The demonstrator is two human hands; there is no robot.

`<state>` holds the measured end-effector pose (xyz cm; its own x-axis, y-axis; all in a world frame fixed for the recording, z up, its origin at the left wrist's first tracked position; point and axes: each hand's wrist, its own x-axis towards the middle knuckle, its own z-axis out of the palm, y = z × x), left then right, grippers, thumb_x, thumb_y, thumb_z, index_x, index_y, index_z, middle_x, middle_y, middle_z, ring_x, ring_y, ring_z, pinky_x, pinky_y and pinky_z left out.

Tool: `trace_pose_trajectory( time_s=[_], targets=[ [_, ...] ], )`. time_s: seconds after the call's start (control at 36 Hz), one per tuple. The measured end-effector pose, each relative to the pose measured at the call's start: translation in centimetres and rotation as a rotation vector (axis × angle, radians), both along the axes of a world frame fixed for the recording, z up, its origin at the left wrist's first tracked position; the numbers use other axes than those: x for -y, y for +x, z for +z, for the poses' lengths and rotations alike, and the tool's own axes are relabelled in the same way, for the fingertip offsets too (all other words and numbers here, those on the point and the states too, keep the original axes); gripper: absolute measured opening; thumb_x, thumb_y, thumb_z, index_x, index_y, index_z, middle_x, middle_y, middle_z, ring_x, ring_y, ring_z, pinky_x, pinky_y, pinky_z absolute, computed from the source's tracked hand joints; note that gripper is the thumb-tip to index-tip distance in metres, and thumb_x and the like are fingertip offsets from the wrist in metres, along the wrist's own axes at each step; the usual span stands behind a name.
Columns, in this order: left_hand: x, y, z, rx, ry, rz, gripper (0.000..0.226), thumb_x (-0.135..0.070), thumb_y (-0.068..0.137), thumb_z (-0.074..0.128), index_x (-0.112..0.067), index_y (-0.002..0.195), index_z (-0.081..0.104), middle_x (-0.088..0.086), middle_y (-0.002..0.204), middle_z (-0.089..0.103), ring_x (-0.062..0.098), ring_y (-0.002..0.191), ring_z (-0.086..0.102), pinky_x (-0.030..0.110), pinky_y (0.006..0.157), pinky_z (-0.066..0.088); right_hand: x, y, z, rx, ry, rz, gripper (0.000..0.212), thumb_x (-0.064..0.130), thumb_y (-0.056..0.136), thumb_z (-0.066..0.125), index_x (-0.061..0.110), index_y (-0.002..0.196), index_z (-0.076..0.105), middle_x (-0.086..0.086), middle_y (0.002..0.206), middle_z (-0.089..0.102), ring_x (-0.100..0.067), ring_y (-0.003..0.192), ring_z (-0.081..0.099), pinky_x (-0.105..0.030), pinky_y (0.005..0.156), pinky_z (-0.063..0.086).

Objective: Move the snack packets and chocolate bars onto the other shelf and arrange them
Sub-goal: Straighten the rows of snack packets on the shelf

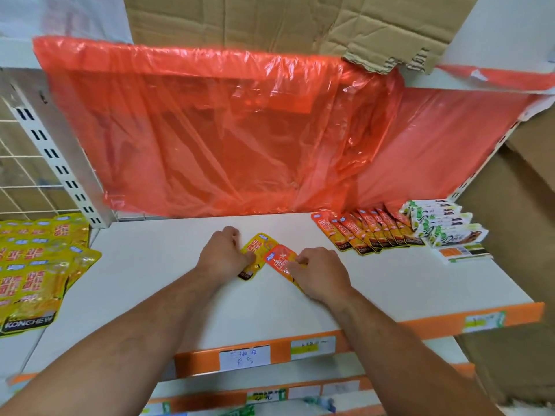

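on the white shelf [144, 283], near its middle, the left hand [226, 253] curls its fingers on the edge of a yellow snack packet [257, 247] lying flat. just beside it, the right hand [319, 273] pinches an orange snack packet [279, 259] that overlaps the yellow one's corner. at the back right a row of orange packets [372, 232] leans in overlapping order, with white-and-green chocolate bars [444, 226] stacked beside them. a pile of yellow packets [33, 265] lies on the neighbouring shelf to the left. red plastic sheeting [210, 130] hangs behind.
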<state>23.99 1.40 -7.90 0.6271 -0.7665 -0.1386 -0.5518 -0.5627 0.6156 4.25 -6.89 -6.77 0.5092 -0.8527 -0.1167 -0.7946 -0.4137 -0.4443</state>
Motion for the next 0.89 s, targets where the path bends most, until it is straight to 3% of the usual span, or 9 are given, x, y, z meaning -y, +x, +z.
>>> trace_pose_trajectory(
  time_s=[0.08, 0.19, 0.28, 0.47, 0.53, 0.61, 0.72, 0.81, 0.89],
  targets=[
    [-0.1, -0.3, 0.0, 0.018, 0.019, -0.045, 0.058, -0.040, 0.076, 0.078, -0.016, 0.125, 0.056, 0.002, 0.109, 0.058, 0.019, 0.094, 0.057, 0.029, 0.082, 0.048, -0.1, 0.4, 0.1, -0.028, 0.015, -0.044, 0.028, 0.042, 0.087, 0.066, 0.027, 0.110, 0.065, 0.002, 0.116, 0.059, -0.022, 0.110, 0.053, -0.037, 0.085, 0.050],
    [-0.3, -0.2, -0.2, 0.010, 0.044, -0.086, 0.044, -0.045, 0.073, 0.080, -0.022, 0.107, 0.061, -0.004, 0.099, 0.067, 0.016, 0.091, 0.062, 0.029, 0.077, 0.050, -0.6, 1.3, 0.0, -0.130, -0.027, -0.081, 0.045, 0.041, 0.086, 0.066, 0.019, 0.124, 0.054, -0.005, 0.122, 0.055, -0.027, 0.114, 0.053, -0.038, 0.088, 0.050],
    [-0.2, 0.2, -0.2, -0.046, 0.043, -0.071, 0.038, -0.041, 0.073, 0.082, -0.024, 0.095, 0.057, -0.006, 0.093, 0.065, 0.016, 0.088, 0.062, 0.028, 0.073, 0.049, -0.8, 1.8, 0.1, -0.142, 0.051, -0.123, 0.057, 0.046, 0.082, 0.071, 0.015, 0.125, 0.051, -0.006, 0.119, 0.061, -0.027, 0.108, 0.060, -0.033, 0.077, 0.047],
    [-0.5, 1.4, -0.1, -0.214, -0.042, -0.075, 0.031, -0.016, 0.076, 0.078, -0.020, 0.074, 0.047, -0.004, 0.075, 0.056, 0.015, 0.069, 0.054, 0.027, 0.057, 0.039, -1.4, 2.1, 1.3, -0.075, 0.150, -0.236, 0.037, 0.040, 0.077, 0.080, 0.019, 0.083, 0.050, 0.001, 0.092, 0.059, -0.021, 0.086, 0.059, -0.029, 0.063, 0.039],
    [-0.8, 1.9, 0.0, -0.273, -0.081, -0.072, 0.031, -0.011, 0.077, 0.076, -0.019, 0.073, 0.046, -0.004, 0.072, 0.053, 0.014, 0.064, 0.051, 0.026, 0.054, 0.036, -1.6, 2.1, 1.4, 0.001, 0.194, -0.283, 0.035, 0.031, 0.077, 0.081, 0.021, 0.072, 0.047, -0.002, 0.091, 0.064, -0.023, 0.087, 0.062, -0.030, 0.066, 0.046],
    [-1.3, 2.9, 0.2, -0.368, -0.141, -0.054, 0.031, -0.006, 0.078, 0.074, -0.019, 0.073, 0.047, -0.003, 0.068, 0.050, 0.015, 0.061, 0.048, 0.025, 0.055, 0.036, -2.2, 2.1, 1.4, 0.281, 0.361, -0.394, 0.026, 0.013, 0.073, 0.082, 0.016, 0.066, 0.057, -0.015, 0.094, 0.074, -0.032, 0.087, 0.071, -0.044, 0.082, 0.058],
    [-2.0, 3.7, 0.0, -0.462, -0.200, -0.030, 0.023, -0.001, 0.078, 0.073, -0.016, 0.083, 0.056, -0.003, 0.070, 0.055, 0.018, 0.067, 0.056, 0.026, 0.062, 0.044, -3.5, 2.4, 1.4, 0.561, 0.530, -0.503, 0.014, 0.001, 0.079, 0.078, 0.007, 0.079, 0.065, -0.023, 0.095, 0.073, -0.030, 0.077, 0.068, -0.045, 0.075, 0.056],
    [-2.3, 3.8, -0.1, -0.541, -0.232, -0.014, 0.023, 0.002, 0.076, 0.073, -0.012, 0.091, 0.065, 0.004, 0.082, 0.071, 0.024, 0.077, 0.069, 0.034, 0.070, 0.056, -4.9, 3.4, 1.4, 0.650, 0.572, -0.533, 0.013, -0.003, 0.083, 0.073, 0.006, 0.080, 0.064, -0.021, 0.089, 0.071, -0.028, 0.076, 0.066, -0.041, 0.074, 0.054],
    [-2.6, 4.1, 0.1, -0.610, -0.246, -0.007, 0.021, 0.004, 0.075, 0.075, -0.008, 0.091, 0.069, 0.010, 0.087, 0.075, 0.028, 0.078, 0.071, 0.035, 0.072, 0.058, -6.3, 4.5, 1.3, 0.711, 0.578, -0.548, 0.014, -0.004, 0.084, 0.072, 0.007, 0.081, 0.063, -0.019, 0.087, 0.071, -0.028, 0.075, 0.067, -0.041, 0.074, 0.056]
  ],
)
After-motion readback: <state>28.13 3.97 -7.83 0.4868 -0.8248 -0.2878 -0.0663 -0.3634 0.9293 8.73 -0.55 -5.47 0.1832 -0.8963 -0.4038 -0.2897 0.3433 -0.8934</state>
